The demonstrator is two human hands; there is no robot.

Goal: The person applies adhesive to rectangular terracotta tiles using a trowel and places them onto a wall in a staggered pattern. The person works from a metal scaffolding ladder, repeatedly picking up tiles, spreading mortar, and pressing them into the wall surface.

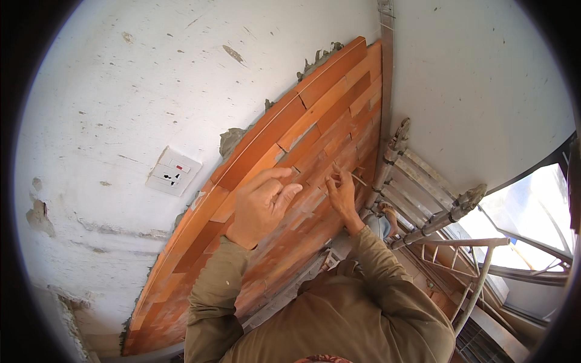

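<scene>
My left hand (261, 204) is raised in front of the orange-red brick cladding (242, 170), its thumb and curled fingers apart with nothing visible between them. To its right, my right hand (343, 195) has its fingertips pinched together near the brick face. A thin pale strand (358, 178) shows beside these fingers; whether they grip it is unclear. Narrow bricks lie in staggered courses, with some open gaps between them. Grey mortar (232, 140) bulges out behind the top course.
A white wall socket (173, 170) sits left of the bricks on the stained white wall (121, 91). An upright metal strip (386, 78) borders the bricks' right end. A ladder-like frame (417, 178) leans at right, with tubular railing (478, 284) and a bright window (523, 224) beyond.
</scene>
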